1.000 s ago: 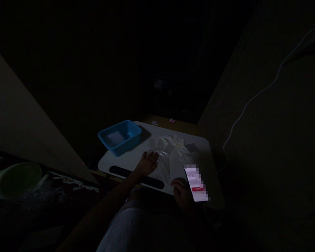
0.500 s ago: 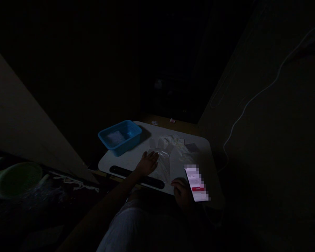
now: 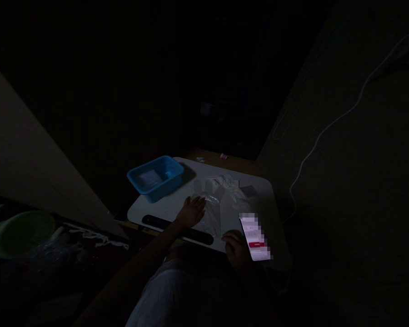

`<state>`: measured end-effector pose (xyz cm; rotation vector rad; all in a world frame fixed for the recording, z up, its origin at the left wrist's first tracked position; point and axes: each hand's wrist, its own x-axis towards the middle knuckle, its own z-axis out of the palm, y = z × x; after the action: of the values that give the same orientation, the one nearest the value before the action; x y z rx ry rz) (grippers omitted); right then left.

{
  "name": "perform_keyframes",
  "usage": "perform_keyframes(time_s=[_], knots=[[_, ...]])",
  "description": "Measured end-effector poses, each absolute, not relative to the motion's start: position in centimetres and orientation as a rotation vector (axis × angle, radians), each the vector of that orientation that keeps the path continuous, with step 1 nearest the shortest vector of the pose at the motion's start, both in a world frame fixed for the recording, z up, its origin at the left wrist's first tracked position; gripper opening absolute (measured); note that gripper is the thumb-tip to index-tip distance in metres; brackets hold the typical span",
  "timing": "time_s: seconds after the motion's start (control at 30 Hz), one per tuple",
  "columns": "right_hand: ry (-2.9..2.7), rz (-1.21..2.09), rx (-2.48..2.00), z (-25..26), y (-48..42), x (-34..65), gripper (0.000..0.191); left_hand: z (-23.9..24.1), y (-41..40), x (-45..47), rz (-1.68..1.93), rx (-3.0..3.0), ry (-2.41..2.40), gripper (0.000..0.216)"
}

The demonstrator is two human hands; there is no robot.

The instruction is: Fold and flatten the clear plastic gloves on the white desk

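Observation:
In dim light, my left hand (image 3: 192,213) lies flat with its fingers stretched out, on the left side of a clear plastic bag (image 3: 211,218). The bag rests on a small white table (image 3: 194,169), its handle-like flaps pointing away from me. My right hand (image 3: 236,247) rests at the table's near edge, its fingers loosely bent and no object visible in them. Just right of it lies a lit phone (image 3: 254,238), its screen partly blurred out. More crumpled whitish plastic (image 3: 226,182) lies beyond the bag.
A blue plastic basin (image 3: 157,179) with something pale inside stands on the table's left. Dark slots (image 3: 157,222) run along the near edge. A white cable (image 3: 315,147) hangs down the right wall. On the lower left is a green basket (image 3: 27,234).

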<state>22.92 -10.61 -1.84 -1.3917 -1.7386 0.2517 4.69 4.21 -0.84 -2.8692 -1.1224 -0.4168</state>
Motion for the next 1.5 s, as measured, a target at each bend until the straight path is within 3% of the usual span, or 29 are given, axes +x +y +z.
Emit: perform_keyframes(time_s=[0.57,0.9,1.5], knots=[[-1.766,0.286,-1.518,-1.0,-9.8,22.8,0.027,-1.1,4.3,4.6,-0.43,-2.854,-1.098,0.042],[-2.072,-0.119,-1.858,0.1,-2.5,19.6,0.048,-1.0,4.3,4.8,-0.456,-2.838,-1.092,0.042],[-2.061,-0.142,-2.126,-0.6,-2.4,18.9,0.054,-1.0,4.1,4.7,-0.532,-2.787,-1.067,0.04]])
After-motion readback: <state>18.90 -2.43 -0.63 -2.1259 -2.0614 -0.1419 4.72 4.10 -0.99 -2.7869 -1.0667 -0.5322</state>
